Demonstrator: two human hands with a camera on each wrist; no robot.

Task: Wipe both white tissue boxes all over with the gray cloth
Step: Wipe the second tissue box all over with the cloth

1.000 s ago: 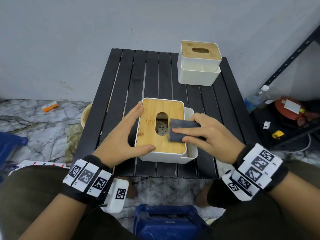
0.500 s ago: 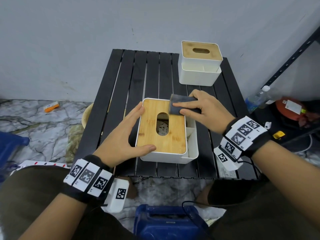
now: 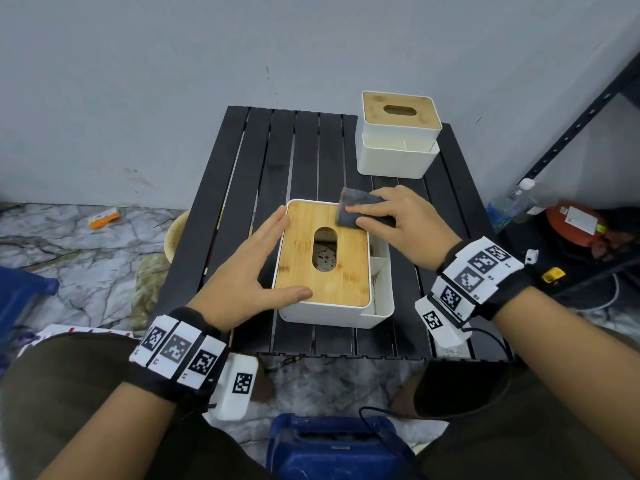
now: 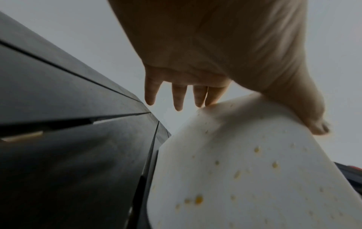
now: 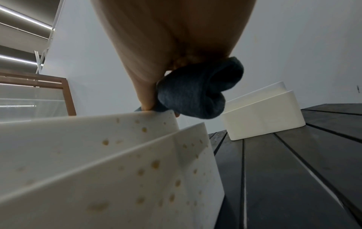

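The near white tissue box point(image 3: 322, 315) with a bamboo lid point(image 3: 346, 271) stands in the middle of the black slatted table point(image 3: 304, 161). My right hand point(image 3: 398, 220) holds the bunched gray cloth point(image 3: 356, 207) and presses it on the lid's far right corner. In the right wrist view the cloth point(image 5: 195, 91) bulges under my palm at the box's rim point(image 5: 98, 162). My left hand point(image 3: 263, 268) lies with straight fingers along the box's left side, thumb on the lid's near edge. Yellowish spots dot the box wall point(image 4: 245, 178). The second white box point(image 3: 398, 140) stands at the far right.
A gray wall rises just behind the table. A dark metal shelf point(image 3: 571, 126) stands at the right, with a plastic bottle point(image 3: 512, 206) and a red object point(image 3: 575, 223) beside it. A blue container point(image 3: 329, 445) sits below the table's front edge, between my knees.
My right hand has slid the gray cloth from the middle right of the lid up to its far right corner. The left hand and the box have stayed put.
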